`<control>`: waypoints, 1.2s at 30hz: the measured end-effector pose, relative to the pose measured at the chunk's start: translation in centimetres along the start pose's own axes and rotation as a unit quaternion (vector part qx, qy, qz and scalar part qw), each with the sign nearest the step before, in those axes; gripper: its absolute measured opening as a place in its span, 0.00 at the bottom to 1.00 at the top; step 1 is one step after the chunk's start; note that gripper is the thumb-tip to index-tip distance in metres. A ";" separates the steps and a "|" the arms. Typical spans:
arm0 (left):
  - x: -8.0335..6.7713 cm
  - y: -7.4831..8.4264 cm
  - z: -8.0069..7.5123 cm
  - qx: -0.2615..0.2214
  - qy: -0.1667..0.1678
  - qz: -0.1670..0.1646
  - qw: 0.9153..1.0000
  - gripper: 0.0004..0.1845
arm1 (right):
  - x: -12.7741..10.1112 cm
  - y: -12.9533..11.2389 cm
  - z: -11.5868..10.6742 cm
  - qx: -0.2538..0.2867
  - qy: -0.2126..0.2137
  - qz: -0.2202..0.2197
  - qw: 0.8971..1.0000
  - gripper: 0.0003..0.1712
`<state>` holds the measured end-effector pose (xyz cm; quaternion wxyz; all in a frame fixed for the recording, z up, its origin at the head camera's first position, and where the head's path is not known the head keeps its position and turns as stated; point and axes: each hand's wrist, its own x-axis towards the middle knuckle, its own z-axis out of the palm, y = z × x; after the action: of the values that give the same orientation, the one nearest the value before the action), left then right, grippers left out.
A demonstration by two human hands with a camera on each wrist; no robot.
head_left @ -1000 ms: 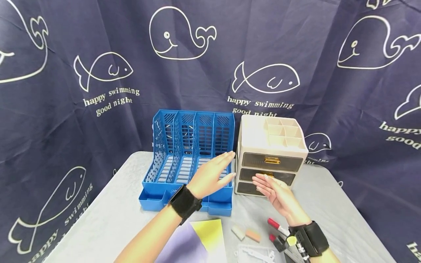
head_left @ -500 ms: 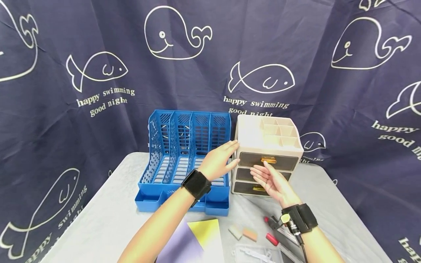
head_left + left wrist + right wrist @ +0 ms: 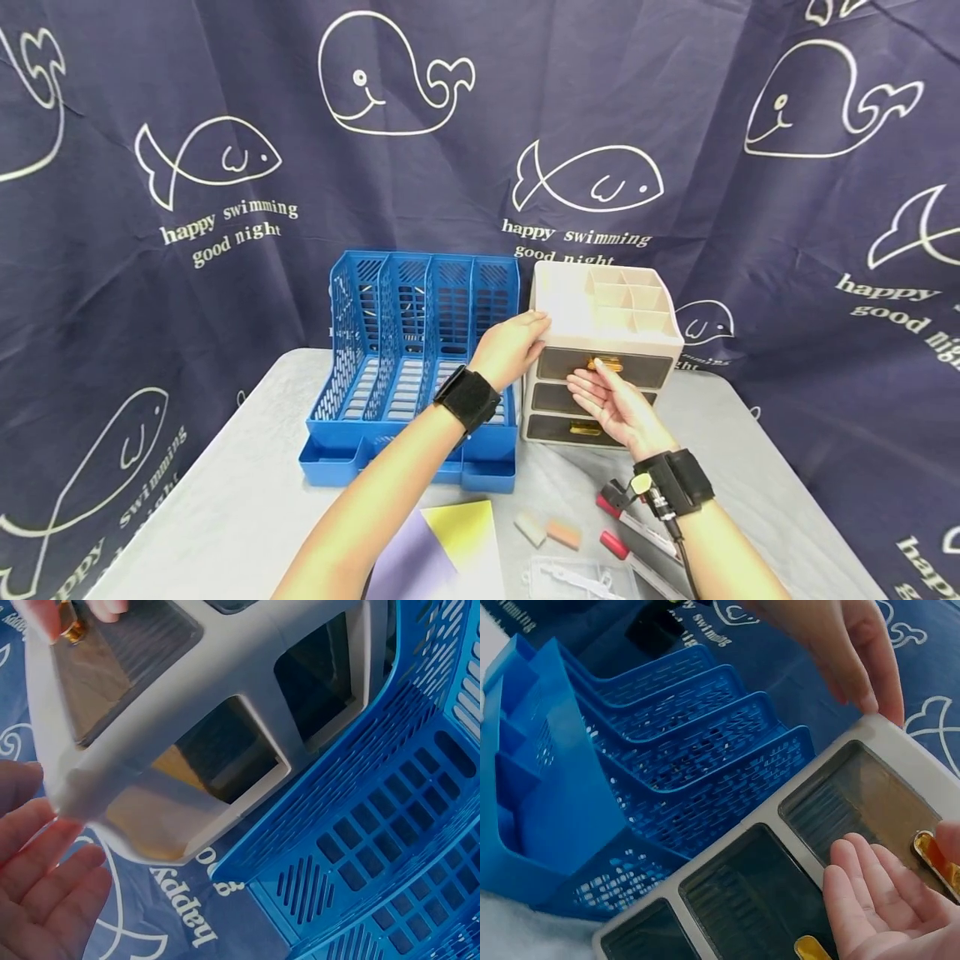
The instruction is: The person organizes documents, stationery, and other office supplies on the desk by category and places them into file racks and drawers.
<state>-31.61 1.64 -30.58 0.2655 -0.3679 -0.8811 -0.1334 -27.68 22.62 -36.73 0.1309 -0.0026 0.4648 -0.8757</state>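
Observation:
A cream desktop drawer unit (image 3: 564, 302) with dark see-through drawer fronts stands at the back right of the table. My left hand (image 3: 512, 348) grips its upper left front corner; the right wrist view has that thumb and fingers on either side of the corner. At the top drawer (image 3: 651, 370), my right hand (image 3: 621, 410) is palm up with its fingers extended. Its thumb touches the gold handle (image 3: 928, 851), partly covering it. All the drawers are closed. My right hand hides most of the middle drawer's handle in the head view.
A blue file rack (image 3: 420, 429) stands just left of the unit. Nearer lie purple and yellow paper (image 3: 461, 529), two small blocks (image 3: 564, 534), red-capped markers (image 3: 615, 545) and a transparent case (image 3: 581, 579). A whale-print curtain (image 3: 420, 183) hangs behind.
My left hand has moved from beside the drawer unit onto its upper left corner. My right hand has risen to the top drawer, its thumb now at the handle. The view has turned slightly right.

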 end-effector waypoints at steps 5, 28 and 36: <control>0.3 -0.2 0.5 -0.012 0.028 -0.005 1.000 0.15 | -0.1 -0.1 0.4 0.000 0.008 -0.015 1.000 0.20; 1.2 0.1 1.0 -0.018 0.054 0.047 0.997 0.09 | 0.2 -0.1 0.3 -0.030 0.047 -0.032 0.998 0.20; 1.8 0.2 0.8 -0.014 0.039 0.043 0.998 0.09 | -0.5 0.0 0.1 -0.043 0.041 -0.063 0.996 0.20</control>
<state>-32.79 3.19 -30.21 0.2999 -0.4034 -0.8517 -0.1481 -27.19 22.63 -36.63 0.0560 -0.0016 0.5058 -0.8608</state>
